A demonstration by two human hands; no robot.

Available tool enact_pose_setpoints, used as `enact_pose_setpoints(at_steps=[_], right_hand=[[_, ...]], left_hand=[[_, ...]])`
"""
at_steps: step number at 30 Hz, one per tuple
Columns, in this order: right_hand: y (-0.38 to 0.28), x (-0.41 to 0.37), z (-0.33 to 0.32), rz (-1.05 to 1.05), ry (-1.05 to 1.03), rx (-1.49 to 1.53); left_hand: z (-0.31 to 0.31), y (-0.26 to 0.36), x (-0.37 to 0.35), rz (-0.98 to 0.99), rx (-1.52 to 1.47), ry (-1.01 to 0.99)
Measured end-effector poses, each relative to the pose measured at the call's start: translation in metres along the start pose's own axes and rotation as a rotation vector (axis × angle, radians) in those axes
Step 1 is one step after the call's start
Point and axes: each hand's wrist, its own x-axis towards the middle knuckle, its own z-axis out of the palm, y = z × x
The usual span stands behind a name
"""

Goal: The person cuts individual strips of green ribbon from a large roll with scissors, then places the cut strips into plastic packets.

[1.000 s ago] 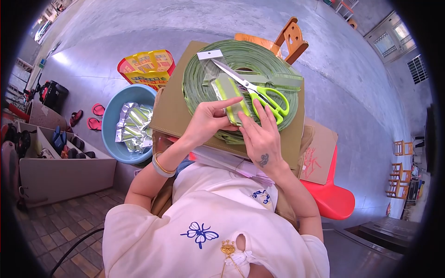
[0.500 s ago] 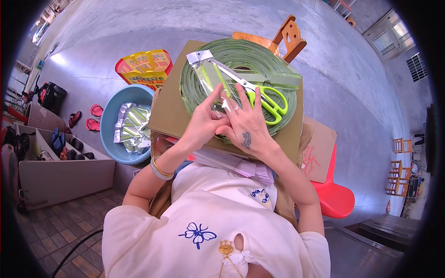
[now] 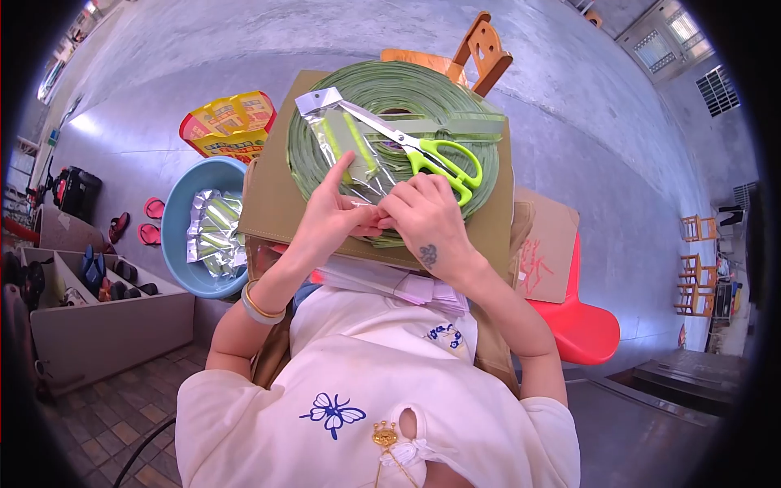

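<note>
L hand (image 3: 338, 213) rests on the packet (image 3: 348, 148): index finger stretched flat along it, thumb and other fingers pinching its near edge. R hand (image 3: 423, 218), small tattoo on the back, is curled tight w/ fingertips nipping the same edge, touching the L hand.

Packet is a clear, crinkly plastic sleeve w/ glare on it and a white header card at the far end. Yellow-green strips are inside, looks like 2. It lies tilted on top of the green roll (image 3: 455, 114), header toward upper left. Roll is a wide flat coil of green band on a brown cardboard sheet (image 3: 272, 191) across the lap.

Count, L to R:
- pink sandals (image 3: 134, 226) on the floor: 2
- blue basin (image 3: 181, 244): 1, holding foil packets (image 3: 210, 232) w/ green in them. They're piled up, so number can't be told
- yellow-red bag (image 3: 228, 126) behind the basin: 1
- clear packet in hand: 1
- green roll: 1
- scissors (image 3: 419, 148), lime handles: 1 pair, lying on the roll just beside the packet, blades pointing at its header
- wooden chair (image 3: 482, 50) beyond the roll: 1
- red plastic chair (image 3: 582, 325) at the R elbow: 1

Pale stack of flat sleeves (image 3: 415, 286) sticks out under the cardboard's near edge. Sheets too thin to count.
</note>
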Motion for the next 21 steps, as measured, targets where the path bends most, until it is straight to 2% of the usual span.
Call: enact_pose_setpoints(at_steps=[8,12,13,14,15,16,17,19,20,21], right_hand=[[-0.004,-0.002,0.01,-0.055,0.057,-0.162],[-0.008,-0.008,-0.027,-0.004,0.026,0.146],[0.003,-0.014,-0.046,0.05,0.072,0.212],[0.023,-0.024,-0.061,0.202,0.254,0.277],[0.046,-0.038,-0.084,0.562,0.358,0.341],[0.081,-0.058,-0.099,0.746,0.501,0.239],[0.115,-0.087,-0.111,0.94,0.547,0.106],[0.217,-0.211,-0.087,1.13,0.594,-0.003],[0.247,-0.273,-0.069,1.275,0.569,-0.049],[0.283,-0.344,-0.043,1.441,0.458,-0.206]], left_hand=[[0.003,0.001,0.003,-0.011,-0.029,0.043],[0.004,0.006,0.005,0.028,-0.061,0.097],[-0.001,0.007,0.005,0.014,-0.042,0.089],[0.0,0.01,0.002,0.006,-0.02,0.04],[0.001,0.015,-0.005,-0.002,0.001,-0.005],[0.002,0.018,-0.012,-0.008,0.022,-0.047],[0.003,0.018,-0.018,-0.026,0.064,-0.09],[0.003,0.013,-0.025,-0.07,0.154,-0.094],[0.003,0.009,-0.028,-0.092,0.197,-0.099],[0.003,0.002,-0.03,-0.066,0.231,-0.041]])
